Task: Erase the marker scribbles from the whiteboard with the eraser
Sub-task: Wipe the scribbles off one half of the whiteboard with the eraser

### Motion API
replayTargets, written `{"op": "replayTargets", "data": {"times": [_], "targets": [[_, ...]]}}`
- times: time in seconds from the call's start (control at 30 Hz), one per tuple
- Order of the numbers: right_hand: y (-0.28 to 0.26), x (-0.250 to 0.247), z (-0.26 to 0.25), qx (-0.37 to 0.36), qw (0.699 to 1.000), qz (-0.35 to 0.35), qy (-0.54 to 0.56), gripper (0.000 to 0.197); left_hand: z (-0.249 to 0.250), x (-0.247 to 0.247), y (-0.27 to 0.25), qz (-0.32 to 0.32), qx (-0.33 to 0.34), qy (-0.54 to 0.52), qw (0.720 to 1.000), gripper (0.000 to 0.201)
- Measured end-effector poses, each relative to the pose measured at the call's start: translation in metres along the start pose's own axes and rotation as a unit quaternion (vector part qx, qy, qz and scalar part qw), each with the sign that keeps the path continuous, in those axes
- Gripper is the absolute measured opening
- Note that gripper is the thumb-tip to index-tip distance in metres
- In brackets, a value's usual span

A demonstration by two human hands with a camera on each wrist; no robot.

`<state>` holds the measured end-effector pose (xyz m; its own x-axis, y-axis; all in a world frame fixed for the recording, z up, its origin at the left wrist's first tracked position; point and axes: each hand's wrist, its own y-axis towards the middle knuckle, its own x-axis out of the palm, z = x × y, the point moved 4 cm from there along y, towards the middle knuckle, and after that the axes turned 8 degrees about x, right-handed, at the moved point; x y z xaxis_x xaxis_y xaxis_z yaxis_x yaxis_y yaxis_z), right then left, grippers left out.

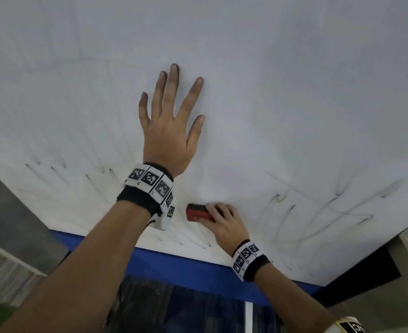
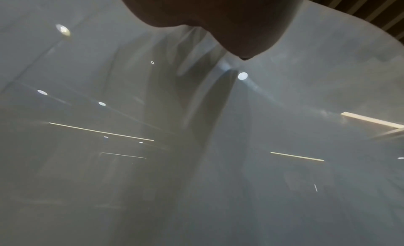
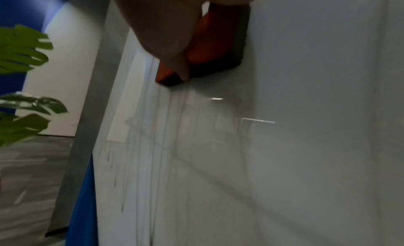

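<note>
The whiteboard (image 1: 282,92) fills most of the head view. My left hand (image 1: 171,121) lies flat on it with straight, spread fingers, pressing near the middle. Lower down, my right hand (image 1: 224,222) grips a red eraser (image 1: 197,212) with a dark felt side against the board, close to the bottom edge. The right wrist view shows the eraser (image 3: 210,47) under my fingers, felt on the board (image 3: 306,128). Grey marker scribbles (image 1: 318,207) run to the right of the eraser; short dark strokes (image 1: 61,164) sit at the lower left. In the left wrist view only my palm (image 2: 218,13) and the glossy board (image 2: 284,180) show.
A blue frame (image 1: 186,263) borders the board's lower edge. Grey floor (image 1: 198,308) lies below it. A green leafy plant (image 3: 19,87) stands left of the board in the right wrist view. A slatted wall (image 2: 382,9) shows past the board's corner.
</note>
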<state>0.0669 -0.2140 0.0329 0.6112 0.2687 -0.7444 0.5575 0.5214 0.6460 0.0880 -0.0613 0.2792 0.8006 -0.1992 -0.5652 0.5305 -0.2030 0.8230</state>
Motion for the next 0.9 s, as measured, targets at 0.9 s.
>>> {"op": "replayTargets", "data": {"times": [0.9], "targets": [[0.024,-0.230,0.187,0.413,0.797,0.438,0.054,0.042,0.076,-0.006,0.024,-0.021,0.043,-0.037,0.998,0.062]]}}
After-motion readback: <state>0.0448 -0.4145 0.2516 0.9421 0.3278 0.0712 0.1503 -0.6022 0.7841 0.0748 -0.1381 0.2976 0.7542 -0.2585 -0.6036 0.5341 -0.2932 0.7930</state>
